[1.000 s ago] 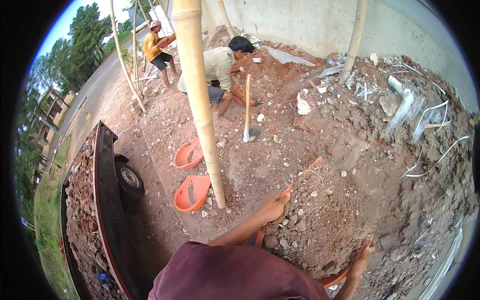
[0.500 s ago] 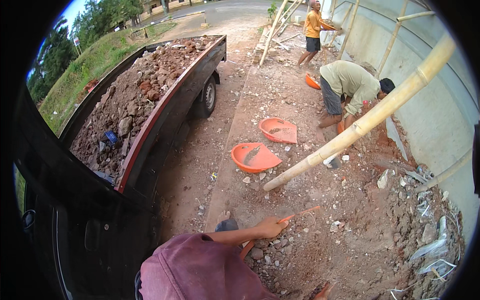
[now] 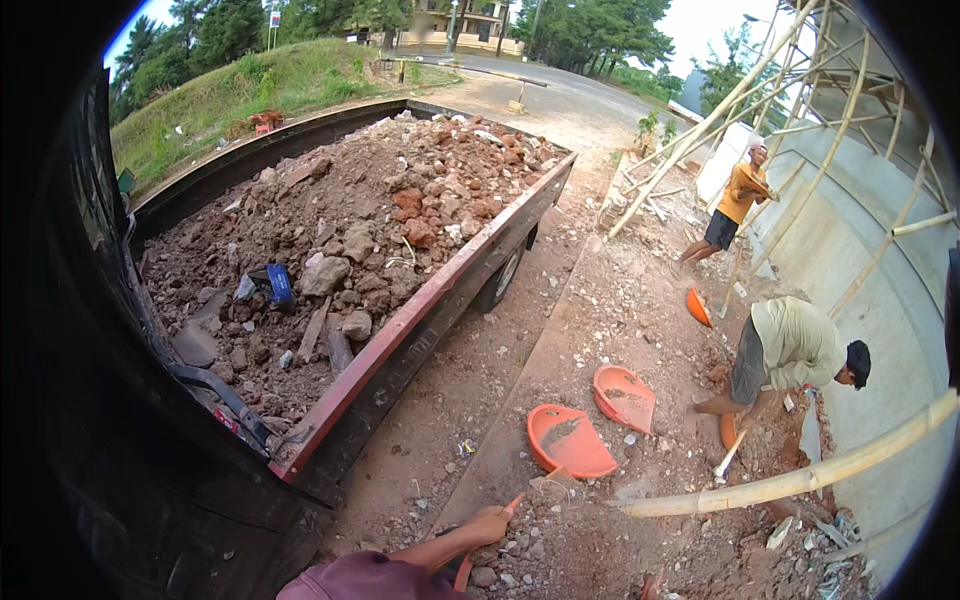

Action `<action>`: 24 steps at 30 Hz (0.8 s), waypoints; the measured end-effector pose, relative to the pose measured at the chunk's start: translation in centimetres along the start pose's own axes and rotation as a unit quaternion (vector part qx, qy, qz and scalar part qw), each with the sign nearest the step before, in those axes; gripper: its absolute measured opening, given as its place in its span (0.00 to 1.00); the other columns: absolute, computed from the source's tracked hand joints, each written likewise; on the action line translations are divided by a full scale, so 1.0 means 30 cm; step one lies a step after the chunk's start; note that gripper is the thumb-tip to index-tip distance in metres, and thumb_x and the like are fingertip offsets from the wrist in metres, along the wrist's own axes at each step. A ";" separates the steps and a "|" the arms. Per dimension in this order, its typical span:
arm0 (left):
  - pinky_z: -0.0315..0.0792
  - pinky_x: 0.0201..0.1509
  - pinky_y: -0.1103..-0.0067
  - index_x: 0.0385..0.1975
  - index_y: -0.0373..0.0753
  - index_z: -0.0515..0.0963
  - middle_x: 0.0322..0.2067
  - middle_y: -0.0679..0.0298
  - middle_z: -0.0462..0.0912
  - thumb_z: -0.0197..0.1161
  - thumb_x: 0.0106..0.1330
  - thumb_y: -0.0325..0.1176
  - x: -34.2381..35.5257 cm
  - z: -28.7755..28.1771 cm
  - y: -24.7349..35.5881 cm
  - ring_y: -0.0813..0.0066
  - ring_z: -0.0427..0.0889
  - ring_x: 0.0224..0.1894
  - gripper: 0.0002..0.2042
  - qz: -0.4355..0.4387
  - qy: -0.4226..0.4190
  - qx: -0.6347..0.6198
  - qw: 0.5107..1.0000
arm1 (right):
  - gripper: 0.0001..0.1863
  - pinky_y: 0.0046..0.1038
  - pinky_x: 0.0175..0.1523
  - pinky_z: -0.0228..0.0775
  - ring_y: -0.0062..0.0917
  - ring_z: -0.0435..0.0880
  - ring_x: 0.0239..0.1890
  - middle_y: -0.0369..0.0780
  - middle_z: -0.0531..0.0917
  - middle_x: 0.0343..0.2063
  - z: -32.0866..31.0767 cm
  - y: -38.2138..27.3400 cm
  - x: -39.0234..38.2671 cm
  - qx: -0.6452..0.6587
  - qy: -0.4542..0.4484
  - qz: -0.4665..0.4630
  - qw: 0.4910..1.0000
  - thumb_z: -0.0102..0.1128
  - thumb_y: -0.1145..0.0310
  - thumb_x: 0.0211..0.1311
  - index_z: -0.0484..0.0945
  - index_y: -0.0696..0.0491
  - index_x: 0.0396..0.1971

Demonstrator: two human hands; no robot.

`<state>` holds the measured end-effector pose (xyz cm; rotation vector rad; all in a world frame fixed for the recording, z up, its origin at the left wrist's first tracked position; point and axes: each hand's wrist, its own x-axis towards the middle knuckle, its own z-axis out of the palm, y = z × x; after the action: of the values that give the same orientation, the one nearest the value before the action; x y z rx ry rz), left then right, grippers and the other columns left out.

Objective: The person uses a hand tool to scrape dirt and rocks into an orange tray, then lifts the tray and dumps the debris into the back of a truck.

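From a maroon sleeve (image 3: 370, 580), my left hand (image 3: 487, 526) reaches over the rubble. Its fingers are wrapped round the rim of an orange scoop (image 3: 463, 574). Only short strips of that rim show; the arm and stones hide the rest. Small grey stones (image 3: 515, 553) lie beside my fingers. At the lower edge a sliver of what looks like my right hand (image 3: 652, 586) shows, its fingers too cut off to read. Just beyond my left hand rest two orange scoops, the nearer scoop (image 3: 590, 458) and a farther scoop (image 3: 630, 405), both with some soil in them.
On the left stands a truck bed (image 3: 385, 375) heaped with soil and rubble (image 3: 380, 215). A slanting bamboo pole (image 3: 790, 487) crosses at right. A bent person in a light shirt (image 3: 800, 340) and one in orange (image 3: 742, 195) work near the wall (image 3: 900, 290).
My view has swung up and left, showing more of the truck bed. My left hand keeps its grip. The person in orange has turned, and the scoop they held no longer shows clearly.
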<state>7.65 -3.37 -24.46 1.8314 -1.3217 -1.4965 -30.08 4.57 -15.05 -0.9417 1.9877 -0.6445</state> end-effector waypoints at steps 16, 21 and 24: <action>0.69 0.17 0.81 0.45 0.30 0.70 0.23 0.61 0.75 0.41 0.77 0.37 -0.213 -1.850 0.249 0.75 0.71 0.16 0.15 -0.003 0.302 -0.602 0.739 | 0.32 0.22 0.35 0.76 0.22 0.82 0.28 0.43 0.85 0.42 1.232 -2.156 0.470 0.334 -0.591 -0.123 0.724 0.37 0.47 0.77 0.75 0.60 0.57; 0.71 0.22 0.78 0.42 0.29 0.75 0.25 0.57 0.79 0.43 0.76 0.35 -0.196 -1.432 0.091 0.72 0.73 0.18 0.16 0.050 0.463 -0.558 0.687 | 0.20 0.23 0.31 0.74 0.25 0.83 0.27 0.43 0.86 0.36 1.411 -1.754 0.713 0.308 -0.517 -0.124 0.789 0.51 0.60 0.72 0.79 0.60 0.53; 0.70 0.21 0.76 0.41 0.27 0.77 0.24 0.57 0.78 0.46 0.74 0.32 -0.287 -1.348 0.069 0.72 0.73 0.17 0.15 0.011 0.560 -0.491 0.668 | 0.15 0.25 0.31 0.75 0.25 0.83 0.24 0.45 0.86 0.33 1.455 -1.793 0.661 0.239 -0.506 -0.122 0.820 0.53 0.67 0.69 0.80 0.61 0.47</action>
<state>44.21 -6.24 -5.25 1.3874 0.1308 -0.4879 19.65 -47.20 -8.89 -0.9336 0.7149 -0.5576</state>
